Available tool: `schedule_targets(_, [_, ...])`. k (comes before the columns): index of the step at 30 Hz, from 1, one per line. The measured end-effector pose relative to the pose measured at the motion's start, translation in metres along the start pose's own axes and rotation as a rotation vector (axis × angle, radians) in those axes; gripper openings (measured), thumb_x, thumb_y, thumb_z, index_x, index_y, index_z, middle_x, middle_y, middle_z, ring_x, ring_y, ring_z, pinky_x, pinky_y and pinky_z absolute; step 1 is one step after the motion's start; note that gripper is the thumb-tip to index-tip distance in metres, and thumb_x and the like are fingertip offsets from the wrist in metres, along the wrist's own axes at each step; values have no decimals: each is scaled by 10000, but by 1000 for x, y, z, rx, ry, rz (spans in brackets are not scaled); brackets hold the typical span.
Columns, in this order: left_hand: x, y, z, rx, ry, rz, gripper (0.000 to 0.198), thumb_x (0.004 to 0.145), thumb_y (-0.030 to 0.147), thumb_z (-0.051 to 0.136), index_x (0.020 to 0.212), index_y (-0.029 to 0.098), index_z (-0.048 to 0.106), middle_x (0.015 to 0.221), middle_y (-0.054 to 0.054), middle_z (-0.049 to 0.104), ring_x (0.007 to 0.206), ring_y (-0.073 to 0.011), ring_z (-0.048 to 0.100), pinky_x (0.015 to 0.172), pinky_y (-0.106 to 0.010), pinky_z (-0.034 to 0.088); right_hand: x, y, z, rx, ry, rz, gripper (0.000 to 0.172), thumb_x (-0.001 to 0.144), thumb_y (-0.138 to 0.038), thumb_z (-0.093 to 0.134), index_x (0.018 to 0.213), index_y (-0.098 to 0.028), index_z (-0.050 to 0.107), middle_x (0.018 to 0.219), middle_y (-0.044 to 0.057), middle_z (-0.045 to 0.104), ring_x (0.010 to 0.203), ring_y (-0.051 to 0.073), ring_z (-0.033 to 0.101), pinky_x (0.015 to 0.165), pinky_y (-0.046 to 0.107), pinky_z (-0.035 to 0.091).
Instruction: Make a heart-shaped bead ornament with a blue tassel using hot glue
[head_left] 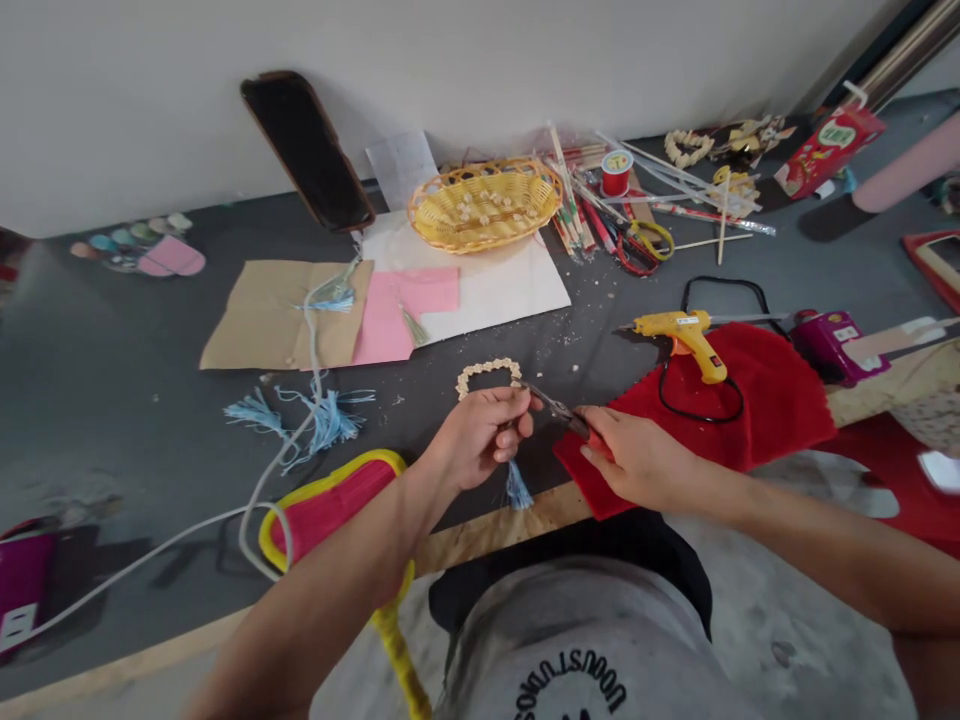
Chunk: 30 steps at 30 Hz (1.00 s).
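Near the table's front edge, my left hand (484, 428) is closed in a pinch on a cream beaded bracelet (486, 367), whose loop stands out above the fingers. A light blue tassel (517, 486) hangs below that hand; where it joins is hidden by the fingers. My right hand (637, 455) is wrapped round the red handles of a pair of pliers (556, 404). The pliers' jaws reach to my left fingertips; whether they grip anything is too small to tell.
A yellow glue gun (686, 335) lies by red cloth (780, 390) on the right. Behind are a wicker basket (480, 235) holding small pieces, scissors (651, 238) and a red thread spool (616, 175). A phone (304, 150) leans on the wall. A white cable (262, 480) crosses the left side.
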<state>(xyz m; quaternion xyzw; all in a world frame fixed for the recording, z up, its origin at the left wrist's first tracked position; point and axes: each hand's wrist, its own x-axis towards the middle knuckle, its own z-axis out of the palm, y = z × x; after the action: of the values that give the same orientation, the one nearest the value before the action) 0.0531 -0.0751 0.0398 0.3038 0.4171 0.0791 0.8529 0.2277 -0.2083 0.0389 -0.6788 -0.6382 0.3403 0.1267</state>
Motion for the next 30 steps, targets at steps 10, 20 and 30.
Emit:
schedule_targets(10, [-14,-4,-14,23,-66,113,279,761,277,779,949,117,648,678,-25,667,470,-57,512,448,-163,423,-6,5,-10,172,66,172,224,911,-297,494,1108,-199,449,801,10,649,692,178,635,600,280,441])
schedule_targets(20, [-25,-17,-12,32,-125,79,329,746,353,801,928,120,657,675,-21,667,456,-47,483,443,-170,415,-11,18,-21,460,172,187,250,824,-437,620,896,-221,517,845,-1,600,746,161,572,697,297,495])
schedule_targets(30, [-26,-26,-12,79,-88,115,391,719,415,810,950,138,659,740,-29,688,483,-60,510,457,-187,431,-20,15,-17,779,164,227,280,810,-464,675,906,-224,566,965,39,685,945,214,652,882,362,527])
